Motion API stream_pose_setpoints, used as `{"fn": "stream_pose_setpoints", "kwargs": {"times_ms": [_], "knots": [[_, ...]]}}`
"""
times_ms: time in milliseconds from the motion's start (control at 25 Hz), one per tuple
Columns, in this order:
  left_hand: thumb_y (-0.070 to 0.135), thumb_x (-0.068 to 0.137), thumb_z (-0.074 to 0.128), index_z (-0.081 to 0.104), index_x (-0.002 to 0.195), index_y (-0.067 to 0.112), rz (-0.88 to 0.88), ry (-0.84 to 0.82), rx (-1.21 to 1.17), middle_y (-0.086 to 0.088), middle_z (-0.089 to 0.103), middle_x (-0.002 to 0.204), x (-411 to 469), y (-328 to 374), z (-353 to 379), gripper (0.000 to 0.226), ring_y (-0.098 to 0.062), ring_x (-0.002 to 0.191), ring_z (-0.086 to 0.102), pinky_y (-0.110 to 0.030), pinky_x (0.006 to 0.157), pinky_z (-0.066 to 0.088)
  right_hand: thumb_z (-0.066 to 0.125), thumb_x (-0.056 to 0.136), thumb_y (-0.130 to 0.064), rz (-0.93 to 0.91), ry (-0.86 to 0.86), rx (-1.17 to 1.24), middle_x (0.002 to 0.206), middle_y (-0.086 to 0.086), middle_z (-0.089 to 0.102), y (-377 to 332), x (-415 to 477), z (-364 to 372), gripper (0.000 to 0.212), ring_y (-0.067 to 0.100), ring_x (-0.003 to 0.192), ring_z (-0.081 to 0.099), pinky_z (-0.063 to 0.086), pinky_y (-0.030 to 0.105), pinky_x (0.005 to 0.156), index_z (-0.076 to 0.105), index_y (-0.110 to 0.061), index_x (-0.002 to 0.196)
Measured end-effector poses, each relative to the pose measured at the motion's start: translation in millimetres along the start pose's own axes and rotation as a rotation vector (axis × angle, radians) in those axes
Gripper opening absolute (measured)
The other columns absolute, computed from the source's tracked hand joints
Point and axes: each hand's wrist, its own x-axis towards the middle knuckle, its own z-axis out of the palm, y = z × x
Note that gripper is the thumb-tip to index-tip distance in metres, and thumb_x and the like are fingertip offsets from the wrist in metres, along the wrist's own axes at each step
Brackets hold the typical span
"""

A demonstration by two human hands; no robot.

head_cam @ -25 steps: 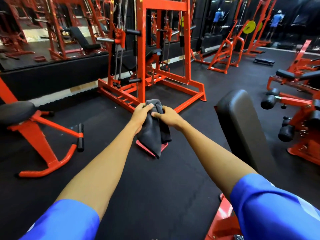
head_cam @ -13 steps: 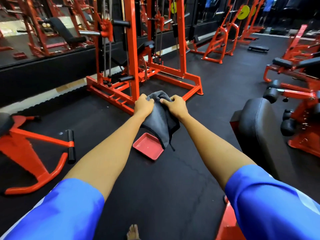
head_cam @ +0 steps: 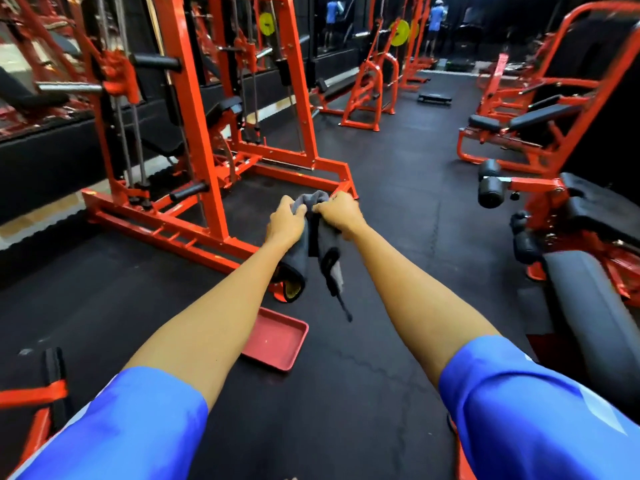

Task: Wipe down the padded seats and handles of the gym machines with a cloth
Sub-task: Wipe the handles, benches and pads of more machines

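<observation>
Cloth's in both hands
Your left hand (head_cam: 285, 223) and right hand (head_cam: 341, 213) are close together, each gripping the top of the grey cloth (head_cam: 300, 252) hanging mid-air; red tray (head_cam: 277, 341) at its 6 o'clock, padded seat (head_cam: 588, 306) at 3 o'clock.

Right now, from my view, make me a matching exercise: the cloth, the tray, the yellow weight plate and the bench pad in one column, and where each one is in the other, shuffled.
Things:
1. cloth
2. red tray
3. weight plate
4. bench pad

Places:
A. far back in the room, up off the ground
B. flat on the floor mat, below the hands
C. at the right edge of the view
D. gripped by the left hand and right hand

Pairs: 1-D, 2-B, 3-A, 4-C
</observation>
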Motion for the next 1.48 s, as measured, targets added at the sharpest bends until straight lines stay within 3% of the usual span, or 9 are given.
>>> {"fn": "stream_pose_setpoints", "kwargs": {"times_ms": [200, 320, 400, 600, 760, 880, 1080, 1240, 1480], "knots": [[0.014, 0.094, 0.07, 0.054, 0.102, 0.015, -0.013, -0.383, -0.545, -0.004, 0.06, 0.099, 63.3, 15.7, 27.9, 0.018, -0.019, 0.095, 0.06, -0.03, 0.083, 0.05, 0.053, 0.094, -0.008, 0.179, -0.046, 0.503, 0.072, 0.014, 0.059, -5.5, 57.8, -4.7, 0.014, 0.025, 0.052, 0.066, 0.062, 0.039, 0.051, 0.06, 0.0, 0.104], [-0.007, 0.078, 0.076, 0.053, 0.123, 0.013, 0.063, -0.517, -0.434, -0.006, 0.062, 0.114, 96.9, 16.8, 58.2, 0.055, -0.019, 0.104, 0.062, -0.033, 0.095, 0.051, 0.068, 0.089, -0.02, 0.233, 0.008, 0.424, 0.08, 0.016, 0.066, 12.8, 104.8, -23.2, 0.029, 0.024, 0.05, 0.067, 0.059, 0.038, 0.049, 0.062, -0.004, 0.113], [-0.011, 0.079, 0.07, 0.052, 0.129, 0.015, 0.137, -0.533, -0.328, -0.006, 0.06, 0.116, 127.5, 22.3, 85.7, 0.059, -0.021, 0.109, 0.06, -0.034, 0.097, 0.049, 0.077, 0.085, -0.03, 0.224, 0.033, 0.255, 0.083, 0.014, 0.074, 30.7, 144.3, -40.9, 0.027, 0.023, 0.056, 0.069, 0.058, 0.035, 0.054, 0.071, -0.013, 0.105], [0.005, 0.08, 0.08, 0.056, 0.129, 0.015, 0.253, -0.62, -0.012, -0.004, 0.057, 0.104, 214.2, 49.2, 156.2, 0.055, -0.019, 0.094, 0.056, -0.03, 0.08, 0.046, 0.082, 0.084, -0.028, 0.227, 0.204, 0.235, 0.083, 0.008, 0.071, 85.2, 236.1, -99.4, 0.021, 0.017, 0.058, 0.064, 0.053, 0.028, 0.052, 0.063, -0.019, 0.081], [0.023, 0.079, 0.081, 0.073, 0.095, 0.015, 0.3, -0.703, 0.473, -0.007, 0.063, 0.084, 285.1, 90.1, 219.0, 0.019, -0.022, 0.078, 0.056, -0.029, 0.064, 0.04, 0.085, 0.079, -0.03, 0.297, 0.354, 0.306, 0.075, 0.003, 0.061, 128.0, 291.5, -156.7, 0.042, 0.019, 0.065, 0.06, 0.056, 0.032, 0.057, 0.046, -0.022, 0.067], [0.02, 0.084, 0.072, 0.069, 0.083, 0.017, 0.342, -0.622, 0.423, -0.01, 0.062, 0.083, 325.5, 128.8, 263.2, 0.004, -0.029, 0.086, 0.061, -0.03, 0.064, 0.037, 0.078, 0.092, -0.023, 0.302, 0.333, 0.422, 0.08, 0.006, 0.063, 152.1, 330.3, -203.2, 0.034, 0.019, 0.06, 0.066, 0.061, 0.031, 0.055, 0.047, -0.019, 0.076], [0.022, 0.087, 0.075, 0.067, 0.095, 0.019, 0.339, -0.588, 0.211, -0.005, 0.068, 0.098, 385.4, 171.1, 344.0, 0.012, -0.024, 0.098, 0.062, -0.029, 0.075, 0.04, 0.066, 0.097, -0.019, 0.339, 0.284, 0.564, 0.103, 0.01, 0.067, 197.0, 379.2, -259.9, 0.015, 0.029, 0.084, 0.074, 0.062, 0.033, 0.074, 0.061, -0.009, 0.107], [0.024, 0.085, 0.08, 0.073, 0.104, 0.017, 0.369, -0.615, 0.101, 0.001, 0.068, 0.1, 433.3, 199.1, 413.8, 0.021, -0.016, 0.097, 0.059, -0.026, 0.08, 0.04, 0.057, 0.087, 0.0, 0.359, 0.278, 0.619, 0.101, 0.011, 0.058, 236.8, 426.0, -294.1, 0.017, 0.026, 0.089, 0.066, 0.062, 0.034, 0.08, 0.063, -0.009, 0.1], [0.025, 0.087, 0.079, 0.071, 0.105, 0.017, 0.424, -0.77, 0.081, -0.001, 0.068, 0.104, 512.0, 262.8, 521.9, 0.021, -0.019, 0.101, 0.061, -0.03, 0.08, 0.042, 0.062, 0.095, -0.002, 0.424, 0.513, 0.526, 0.091, 0.009, 0.064, 278.8, 518.3, -351.6, 0.01, 0.017, 0.077, 0.064, 0.06, 0.025, 0.059, 0.064, -0.008, 0.103]]}}
